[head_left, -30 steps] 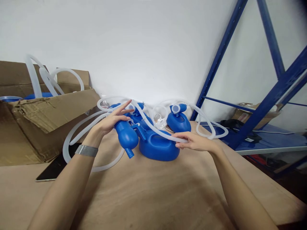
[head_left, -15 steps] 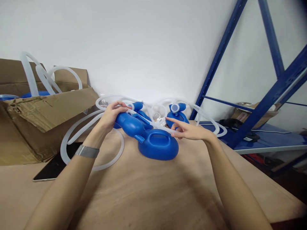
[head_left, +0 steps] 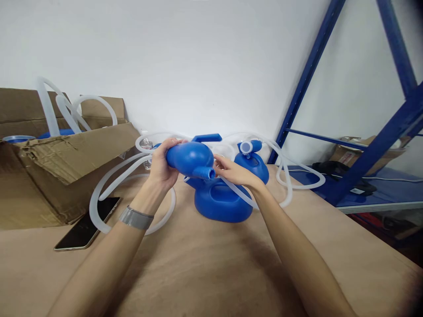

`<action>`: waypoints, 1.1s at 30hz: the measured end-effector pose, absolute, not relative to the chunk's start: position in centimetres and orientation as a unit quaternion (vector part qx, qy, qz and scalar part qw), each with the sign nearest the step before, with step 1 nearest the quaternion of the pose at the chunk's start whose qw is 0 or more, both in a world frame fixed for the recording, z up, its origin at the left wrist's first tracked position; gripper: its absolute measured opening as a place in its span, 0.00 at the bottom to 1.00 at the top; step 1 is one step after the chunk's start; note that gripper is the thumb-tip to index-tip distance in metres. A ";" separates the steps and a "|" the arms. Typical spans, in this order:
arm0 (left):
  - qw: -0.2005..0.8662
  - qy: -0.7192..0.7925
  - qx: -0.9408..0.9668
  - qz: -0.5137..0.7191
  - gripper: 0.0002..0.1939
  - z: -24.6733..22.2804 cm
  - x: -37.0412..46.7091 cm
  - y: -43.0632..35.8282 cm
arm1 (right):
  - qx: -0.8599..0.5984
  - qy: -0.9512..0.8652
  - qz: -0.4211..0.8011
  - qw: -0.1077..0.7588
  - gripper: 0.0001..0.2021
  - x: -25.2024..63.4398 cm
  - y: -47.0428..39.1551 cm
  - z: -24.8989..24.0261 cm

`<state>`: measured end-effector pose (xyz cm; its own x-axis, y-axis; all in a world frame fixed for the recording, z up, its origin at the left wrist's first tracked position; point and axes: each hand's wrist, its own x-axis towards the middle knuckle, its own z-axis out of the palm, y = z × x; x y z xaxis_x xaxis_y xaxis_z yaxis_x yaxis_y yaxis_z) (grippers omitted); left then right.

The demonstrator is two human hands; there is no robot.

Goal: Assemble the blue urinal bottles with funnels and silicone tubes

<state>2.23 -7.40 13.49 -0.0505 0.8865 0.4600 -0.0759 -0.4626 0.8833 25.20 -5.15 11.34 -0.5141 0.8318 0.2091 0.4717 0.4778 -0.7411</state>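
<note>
My left hand (head_left: 167, 163) is wrapped round a blue plastic urinal head (head_left: 193, 157), raised above the table and tilted, with its ribbed spout facing me. A blue lid or flap (head_left: 207, 138) sticks out behind it. My right hand (head_left: 233, 171) is beside the spout, its fingers closed on a translucent hose (head_left: 239, 192). The hose's end is hidden by the fingers. Below both hands, a blue plastic jug (head_left: 223, 209) with a moulded grip rests on the table.
Behind on the right stands another blue urinal (head_left: 253, 165) with coiled hoses. At left, a cardboard box (head_left: 79, 154) holds more hoses. A phone (head_left: 87, 226) lies before it, near a looped hose (head_left: 95, 202). Blue shelving (head_left: 297, 83) borders the wooden table (head_left: 205, 268) on the right.
My left hand has lifted and turned the blue urinal head, bringing its spout round to the right. My right hand has moved left to the spout and closed on the hose.
</note>
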 end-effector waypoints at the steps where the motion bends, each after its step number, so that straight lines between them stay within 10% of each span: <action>1: 0.414 0.323 0.544 0.654 0.13 13.4 2.4 -7.5 | -0.392 -0.807 0.322 0.301 0.27 25.0 -5.1 11.3; 8: 0.512 0.288 0.503 0.634 0.11 12.9 2.5 -7.4 | -0.408 -0.762 0.347 0.365 0.20 27.1 -4.9 12.3; 24: 0.064 0.347 0.424 0.834 0.05 14.0 -2.2 -5.0 | -0.452 -0.850 0.212 0.170 0.27 32.3 -6.6 14.5; 33: 0.072 0.332 0.462 0.819 0.04 13.4 -1.5 -5.1 | -0.461 -0.850 0.202 0.152 0.29 32.0 -6.3 14.1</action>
<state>-1.52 -5.10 13.43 -0.5630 0.4255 0.7085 0.1886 -0.7685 0.6114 31.99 -6.31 14.08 -0.5277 0.8463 0.0724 0.7230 0.4923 -0.4847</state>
